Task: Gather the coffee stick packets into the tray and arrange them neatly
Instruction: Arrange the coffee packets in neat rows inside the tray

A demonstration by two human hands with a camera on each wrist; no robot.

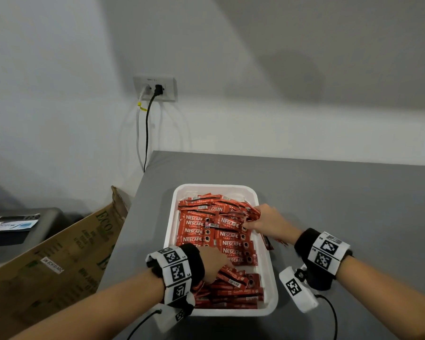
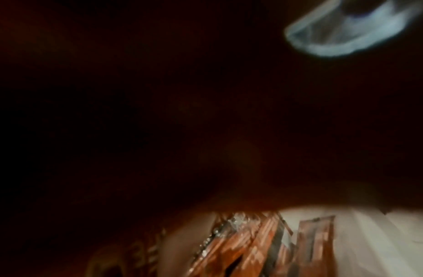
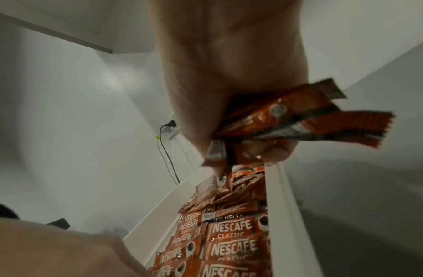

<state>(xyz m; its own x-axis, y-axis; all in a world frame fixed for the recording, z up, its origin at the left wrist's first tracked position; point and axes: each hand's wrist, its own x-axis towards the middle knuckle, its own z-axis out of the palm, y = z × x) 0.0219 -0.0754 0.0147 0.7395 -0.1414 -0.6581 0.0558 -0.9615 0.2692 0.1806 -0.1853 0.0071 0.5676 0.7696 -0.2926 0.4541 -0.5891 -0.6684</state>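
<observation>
both hands (image 1: 271, 220) among packets (image 1: 228, 244) in tray (image 1: 268, 268)

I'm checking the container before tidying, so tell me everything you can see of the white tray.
The white tray is a shallow rectangle with rounded corners and a raised rim, foam-like, lying flat near the grey counter's left edge. Red coffee stick packets nearly fill it. The left hand reaches into its near end; the right hand grips packets over its right rim.
</observation>
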